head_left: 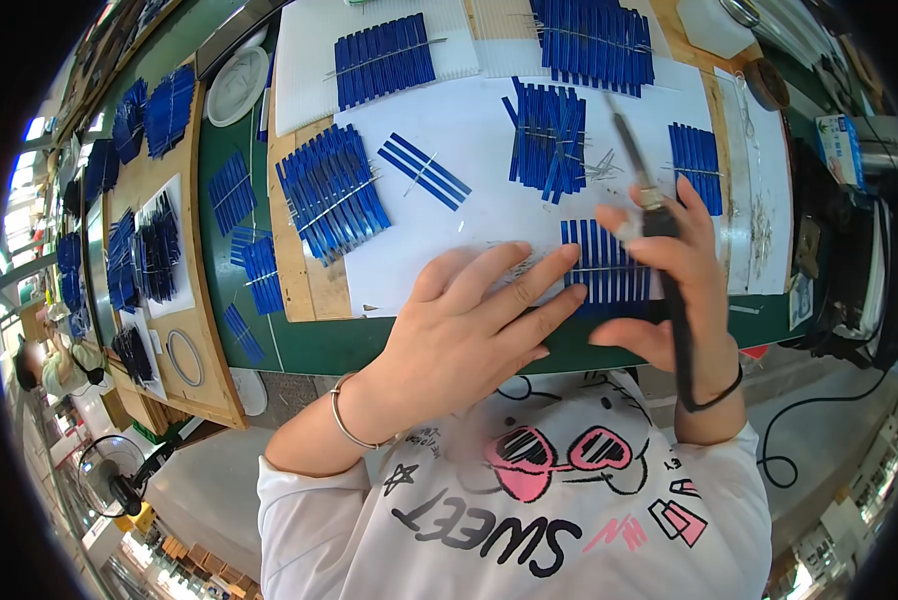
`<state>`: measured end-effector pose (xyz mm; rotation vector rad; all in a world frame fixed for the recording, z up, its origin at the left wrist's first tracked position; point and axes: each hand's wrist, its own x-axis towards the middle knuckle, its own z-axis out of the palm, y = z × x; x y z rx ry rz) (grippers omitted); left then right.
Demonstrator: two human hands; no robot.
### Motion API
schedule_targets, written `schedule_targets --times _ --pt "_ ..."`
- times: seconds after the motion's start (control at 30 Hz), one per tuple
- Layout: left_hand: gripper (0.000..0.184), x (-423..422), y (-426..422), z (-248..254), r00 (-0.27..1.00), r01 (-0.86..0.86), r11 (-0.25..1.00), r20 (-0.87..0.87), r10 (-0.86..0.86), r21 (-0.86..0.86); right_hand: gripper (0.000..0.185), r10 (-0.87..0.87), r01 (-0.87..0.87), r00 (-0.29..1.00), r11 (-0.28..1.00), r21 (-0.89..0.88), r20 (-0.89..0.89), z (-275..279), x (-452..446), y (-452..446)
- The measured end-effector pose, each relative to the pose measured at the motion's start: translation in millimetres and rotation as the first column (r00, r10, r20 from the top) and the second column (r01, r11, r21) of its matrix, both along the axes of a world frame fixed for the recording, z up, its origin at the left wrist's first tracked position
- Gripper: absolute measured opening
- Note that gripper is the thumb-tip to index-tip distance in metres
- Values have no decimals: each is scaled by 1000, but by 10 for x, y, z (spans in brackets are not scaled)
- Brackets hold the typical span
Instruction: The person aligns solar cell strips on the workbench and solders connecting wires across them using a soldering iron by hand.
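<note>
My right hand [684,270] grips a soldering iron [634,145] by its dark handle, its metal tip pointing up and away from me. Below the tip's line, a row of blue strips [594,285] joined by a thin silver wire lies at the front edge of the white sheet. My left hand [499,300] rests with fingers stretched out, the fingertips at the left edge of that row. Whether they press on it I cannot tell. Loose thin wires [601,165] are scattered beyond, beside a stack of blue strips [547,140].
More blue strip bundles lie on the white sheet [439,225], including a thick one [334,195] at left and a small one [696,165] at right. A side table [204,350] holds others. A black cable [769,440] loops at right. A fan [114,475] stands at lower left.
</note>
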<state>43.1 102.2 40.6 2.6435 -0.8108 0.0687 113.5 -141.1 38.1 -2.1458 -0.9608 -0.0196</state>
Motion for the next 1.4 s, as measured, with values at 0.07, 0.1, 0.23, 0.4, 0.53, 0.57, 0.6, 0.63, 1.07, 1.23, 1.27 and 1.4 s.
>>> schedule_targets --times 0.07,0.1,0.23,0.4,0.53,0.57,0.6,0.63,1.07,1.23,1.27,1.4 --pt "52 12 0 2 1000 3 1000 -1 -3 -4 62 -108 168 968 950 261 -228 -4 -106 -81" --pt "56 9 -4 -1 1000 -2 1000 3 2 -17 62 -106 164 968 953 256 -227 46 -160 -130" --pt "54 13 6 -13 1000 9 1000 7 -9 -19 32 -182 208 977 923 324 -110 283 -240 -158" --pt "55 6 -2 -20 1000 -2 999 1 2 -44 23 -101 117 992 959 259 -72 334 -286 -45" --pt "55 0 -1 -37 1000 -11 998 9 11 -64 23 -89 97 995 973 209 -48 339 -274 -41" --pt "55 0 -3 -40 1000 -12 998 8 12 -64 23 -85 92 996 975 205 -42 339 -271 -36" --pt "56 -1 -4 -44 1000 -13 998 12 14 -65 23 -82 87 996 976 201 -35 340 -269 -33" --pt "56 -1 -4 -46 1000 -14 998 16 15 -65 23 -81 86 996 976 200 -35 343 -267 -34" --pt "57 -2 -3 -30 1000 -15 997 -3 15 -71 35 -16 5 997 990 144 75 397 -240 1" --pt "58 -4 1 -40 1000 -13 997 6 13 -70 36 -45 32 996 987 159 81 414 -249 -4" --pt "58 -3 3 -39 1000 -14 997 6 14 -70 33 -71 55 995 979 195 76 400 -257 -1" --pt "58 0 1 -40 1000 -11 997 5 11 -72 25 -104 92 993 978 186 58 420 -253 68"
